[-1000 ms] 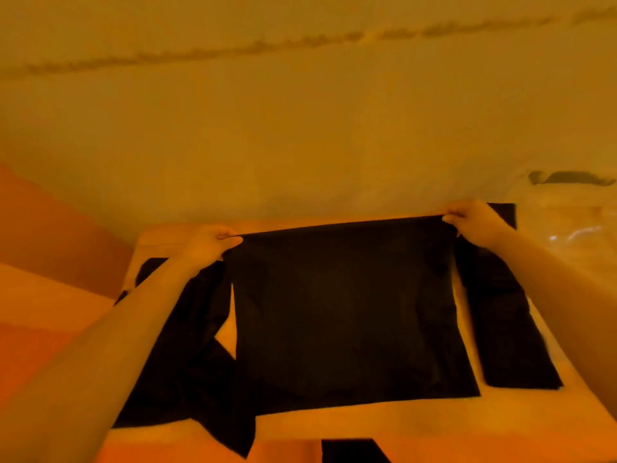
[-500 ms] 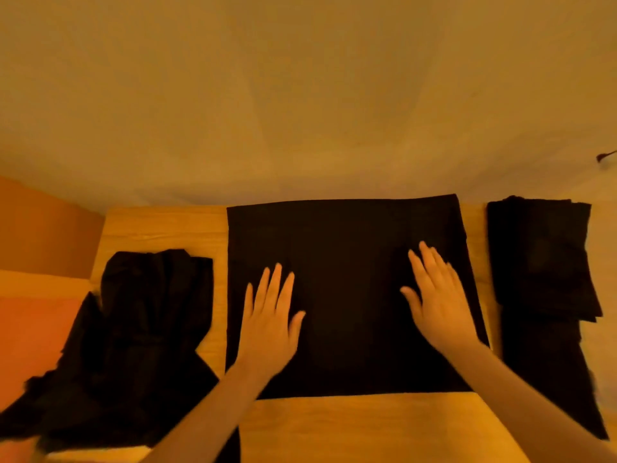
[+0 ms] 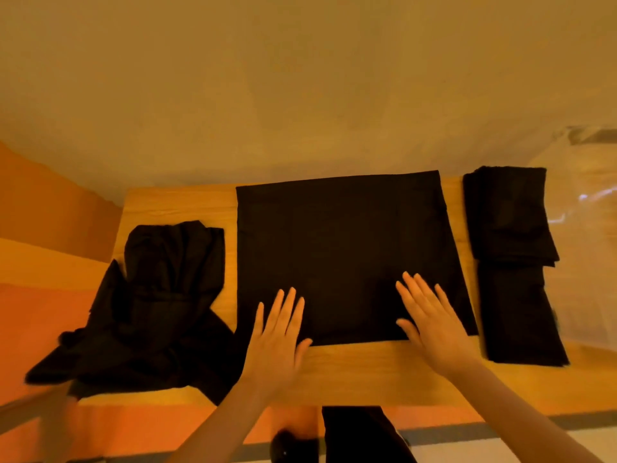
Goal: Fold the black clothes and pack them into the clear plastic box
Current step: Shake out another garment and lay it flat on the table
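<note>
Here, no brand, label or writing can be read on anything in view.

A flat, square-folded black garment [image 3: 344, 248] lies in the middle of the light wooden tabletop [image 3: 177, 208], its far edge close to the pale wall [image 3: 300, 78] at twelve o'clock. Both hands lie flat on the garment's near edge, at about six o'clock of the cloth. The left hand [image 3: 278, 335] has its fingers straight and slightly spread; the fingers rest on the fabric at its near-left corner, while the palm and thumb lie over the bare wood just short of the edge. The right hand [image 3: 430, 325] is likewise flat with fingers straight and spread, pressing on the near-right part of the cloth, the thumb at the garment's near edge. Neither hand grips anything.

At nine o'clock of the garment, a crumpled heap of loose black clothes [image 3: 150, 309] sits on the table, part of it spilling over the left edge. At three o'clock, a narrow pile of folded black clothes [image 3: 510, 262] lies just beside the garment, apart from it by a strip of wood. Farther towards three o'clock stands the clear plastic box [image 3: 587, 208], its wall touching or nearly touching that pile; I cannot tell which. At six o'clock, below the table edge, a dark piece of clothing [image 3: 360, 436] shows between the forearms.
</note>
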Demonstrator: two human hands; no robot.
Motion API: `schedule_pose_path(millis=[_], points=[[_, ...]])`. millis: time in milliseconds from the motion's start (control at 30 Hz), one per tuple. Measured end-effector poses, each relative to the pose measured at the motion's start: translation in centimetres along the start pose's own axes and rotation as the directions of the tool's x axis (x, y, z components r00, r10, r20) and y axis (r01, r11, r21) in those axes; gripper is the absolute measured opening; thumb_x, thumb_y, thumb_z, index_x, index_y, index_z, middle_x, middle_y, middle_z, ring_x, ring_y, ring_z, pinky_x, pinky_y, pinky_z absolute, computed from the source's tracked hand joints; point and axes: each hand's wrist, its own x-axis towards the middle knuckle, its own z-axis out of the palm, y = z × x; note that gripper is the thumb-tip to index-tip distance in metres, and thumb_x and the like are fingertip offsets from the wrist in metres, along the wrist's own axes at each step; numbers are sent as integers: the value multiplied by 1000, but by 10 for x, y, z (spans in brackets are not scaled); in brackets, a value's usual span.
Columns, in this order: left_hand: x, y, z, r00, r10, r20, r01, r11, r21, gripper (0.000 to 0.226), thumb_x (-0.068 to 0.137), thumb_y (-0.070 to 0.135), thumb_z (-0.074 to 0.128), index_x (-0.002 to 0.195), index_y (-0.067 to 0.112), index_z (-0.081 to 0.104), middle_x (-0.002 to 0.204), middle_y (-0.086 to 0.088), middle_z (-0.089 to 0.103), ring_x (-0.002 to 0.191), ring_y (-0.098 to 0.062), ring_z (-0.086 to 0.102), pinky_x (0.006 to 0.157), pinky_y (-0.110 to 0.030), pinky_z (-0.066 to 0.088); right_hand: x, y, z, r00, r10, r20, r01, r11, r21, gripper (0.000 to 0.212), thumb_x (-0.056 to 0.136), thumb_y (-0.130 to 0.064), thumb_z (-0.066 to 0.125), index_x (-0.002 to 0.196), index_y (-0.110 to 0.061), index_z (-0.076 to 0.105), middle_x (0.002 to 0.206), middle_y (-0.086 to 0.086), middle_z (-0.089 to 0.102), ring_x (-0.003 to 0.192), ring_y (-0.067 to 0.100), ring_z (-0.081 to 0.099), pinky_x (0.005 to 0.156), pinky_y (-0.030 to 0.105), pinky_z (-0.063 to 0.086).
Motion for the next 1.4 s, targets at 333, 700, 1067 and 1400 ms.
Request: schedule_pose_path(millis=[333,700,1067,1400], points=[[-79,4,23,985,58,163,-60,998,5,82,82,65,32,141,7,27,146,-13,34,137,-28,22,111,-41,3,-91,-15,39,989,-51,141,61,996,-66,80,89,-69,13,149,-18,-1,151,5,22,144,17,1,113,37,3],[-120,-9,35,974,220,-62,-214,973,83,78,39,11,91,113,16,67,116,-3,67,109,-20,62,88,-38,51,-147,1,46,996,-88,35,92,982,-168,37,98,-25,39,135,-18,37,135,5,52,144,13,11,113,37,6],[-123,-5,23,975,221,8,-221,972,79,106,41,44,90,131,13,42,130,-8,57,115,-24,58,89,-41,50,-137,8,44,976,-199,-86,173,955,-241,73,39,8,85,108,-12,69,113,9,67,104,24,65,106,35,33],[-97,18,42,971,187,-151,-174,981,91,86,43,0,84,124,9,58,127,-11,59,120,-27,54,100,-42,41,-137,16,39,973,-220,-66,210,968,-135,70,44,9,85,109,-11,68,114,10,67,104,24,65,82,40,52]])
